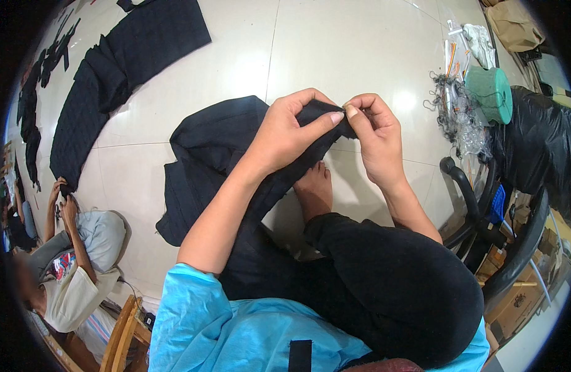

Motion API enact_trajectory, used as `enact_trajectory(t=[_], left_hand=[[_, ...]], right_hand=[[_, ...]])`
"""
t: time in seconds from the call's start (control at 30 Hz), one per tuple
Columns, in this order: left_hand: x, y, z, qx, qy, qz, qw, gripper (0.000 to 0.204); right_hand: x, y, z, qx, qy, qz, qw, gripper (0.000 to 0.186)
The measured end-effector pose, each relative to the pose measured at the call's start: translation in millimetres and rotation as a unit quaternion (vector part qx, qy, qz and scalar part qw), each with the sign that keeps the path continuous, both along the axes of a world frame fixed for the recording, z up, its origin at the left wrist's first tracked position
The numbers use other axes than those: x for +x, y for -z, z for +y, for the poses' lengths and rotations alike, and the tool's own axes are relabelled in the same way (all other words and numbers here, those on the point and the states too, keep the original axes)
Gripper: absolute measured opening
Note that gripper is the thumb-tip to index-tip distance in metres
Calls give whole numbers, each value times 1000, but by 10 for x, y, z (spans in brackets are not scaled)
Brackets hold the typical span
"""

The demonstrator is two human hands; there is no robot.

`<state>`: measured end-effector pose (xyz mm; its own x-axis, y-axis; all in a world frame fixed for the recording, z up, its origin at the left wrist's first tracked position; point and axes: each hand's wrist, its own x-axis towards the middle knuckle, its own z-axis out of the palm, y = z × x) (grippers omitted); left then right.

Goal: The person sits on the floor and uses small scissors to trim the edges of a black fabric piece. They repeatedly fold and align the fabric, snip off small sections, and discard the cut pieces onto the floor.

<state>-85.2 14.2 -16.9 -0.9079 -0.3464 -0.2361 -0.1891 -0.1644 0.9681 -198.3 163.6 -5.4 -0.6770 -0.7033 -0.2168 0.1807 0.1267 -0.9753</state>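
A large piece of black fabric [217, 139] lies bunched over my lap and spreads onto the tiled floor on the left. My left hand [298, 124] pinches its upper edge between thumb and fingers. Right beside it, my right hand [375, 133] grips the same edge, thumb against forefinger. The two thumb tips nearly meet where the cloth comes to a narrow corner. Whatever small detail sits between the fingertips is too fine to make out. Below the hands, my bare foot [314, 189] rests on the floor next to the cloth.
Another long black cloth [112, 80] stretches across the floor at upper left, its near end in a seated co-worker's hands [63, 192]. At right stand a green spool [488, 94], tangled dark thread [448, 102], a black plastic bag [539, 139] and cardboard boxes [521, 304]. A wooden stool [125, 332] is lower left.
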Motion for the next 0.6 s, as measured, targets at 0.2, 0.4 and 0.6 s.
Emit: enact_trajectory(t=[0.2, 0.4, 0.6], left_hand=[[3, -25, 9, 55, -1, -58, 997, 28], [11, 13, 34, 158, -51, -33, 986, 37], [2, -7, 3, 120, -53, -49, 990, 43]], right_hand=[[8, 63, -15, 15, -18, 172, 985, 9], [27, 92, -39, 32, -14, 175, 984, 10], [41, 100, -45, 30, -3, 185, 982, 11]])
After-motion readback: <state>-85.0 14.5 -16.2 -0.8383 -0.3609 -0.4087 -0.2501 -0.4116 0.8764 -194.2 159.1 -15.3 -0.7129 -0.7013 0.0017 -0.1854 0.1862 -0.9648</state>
